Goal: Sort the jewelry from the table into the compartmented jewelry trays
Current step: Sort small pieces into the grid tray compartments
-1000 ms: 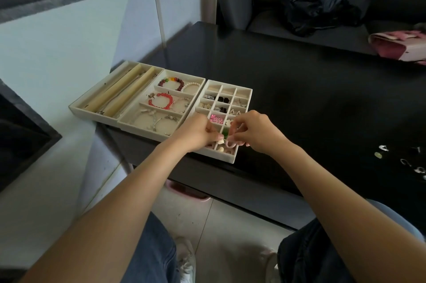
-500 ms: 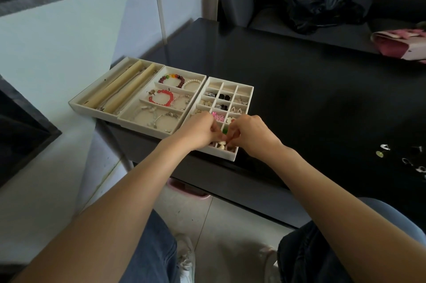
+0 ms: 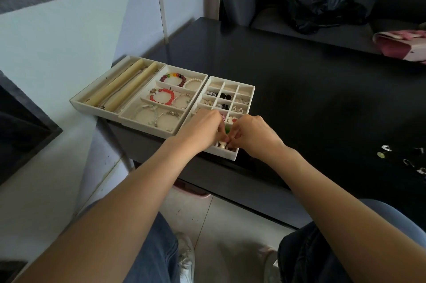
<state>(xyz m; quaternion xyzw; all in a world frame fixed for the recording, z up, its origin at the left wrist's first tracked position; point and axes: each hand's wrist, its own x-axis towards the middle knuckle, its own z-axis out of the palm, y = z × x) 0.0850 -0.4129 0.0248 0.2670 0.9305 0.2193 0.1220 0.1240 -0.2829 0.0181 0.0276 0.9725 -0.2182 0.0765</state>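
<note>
Both hands crept a bit closer together since before: left hand [image 3: 202,131] and right hand [image 3: 252,136] curl fingertips over the grid tray's [image 3: 250,92] near compartments, pinching something tiny; can't tell its orientation. Trays run lengthwise away, loose jewelry [image 3: 382,152] far right.

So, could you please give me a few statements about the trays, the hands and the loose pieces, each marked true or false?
1. Both hands, left hand and right hand, meet over the near end of the small-grid tray. True.
2. The red bead bracelet lies in the small-grid tray. False: it lies in the middle tray.
3. Loose jewelry lies on the black table to the right. True.
4. The three trays are stacked on one another. False: they sit side by side.
5. The black bag sits on the table. False: it lies on the grey sofa behind.
</note>
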